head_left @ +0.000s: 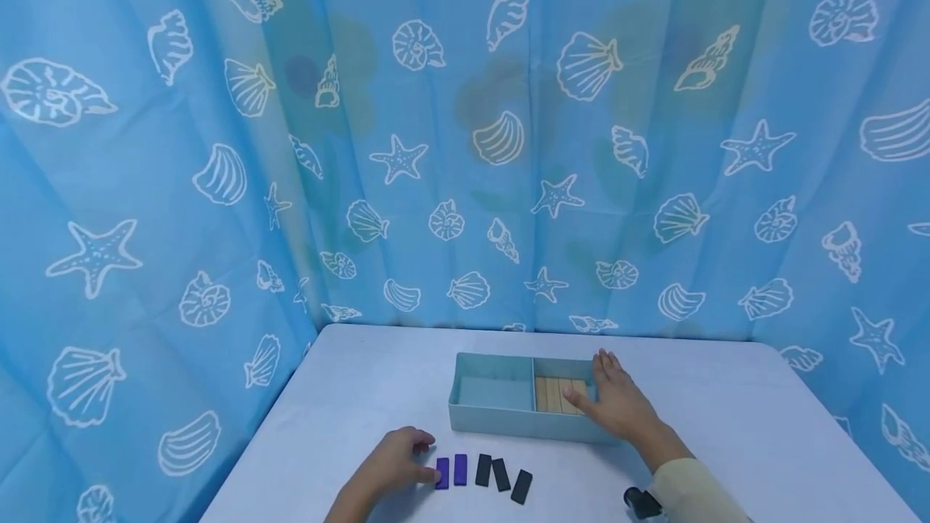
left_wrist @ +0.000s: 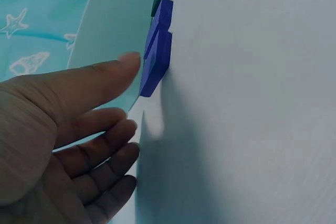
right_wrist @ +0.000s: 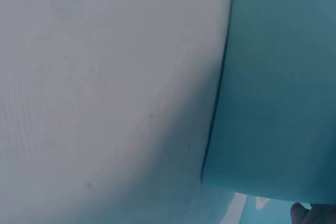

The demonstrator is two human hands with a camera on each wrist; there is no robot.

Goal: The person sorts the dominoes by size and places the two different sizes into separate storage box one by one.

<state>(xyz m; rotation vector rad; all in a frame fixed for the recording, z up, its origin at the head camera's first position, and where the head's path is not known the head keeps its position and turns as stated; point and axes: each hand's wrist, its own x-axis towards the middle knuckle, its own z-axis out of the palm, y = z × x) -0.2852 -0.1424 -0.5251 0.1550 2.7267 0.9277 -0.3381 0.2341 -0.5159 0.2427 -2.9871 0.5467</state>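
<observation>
My left hand (head_left: 392, 462) is at the left end of a row of small flat blocks, its fingers relaxed. In the left wrist view its thumb (left_wrist: 113, 77) is right beside the nearer purple block (left_wrist: 157, 64), with nothing in the palm. A second purple block (head_left: 461, 470) lies to the right of that one. My right hand (head_left: 621, 402) rests over the right end of a blue-green two-part box (head_left: 526, 422), fingers extended. Pale wooden strips (head_left: 555, 395) lie side by side in its right compartment. The right wrist view shows mostly the box's outer wall (right_wrist: 273, 87).
Several black blocks (head_left: 500, 474) continue the row to the right of the purple ones, in front of the box. A black device (head_left: 642, 502) sits at my right wrist. A blue shell-print curtain (head_left: 450, 184) hangs behind the white table (head_left: 349, 378).
</observation>
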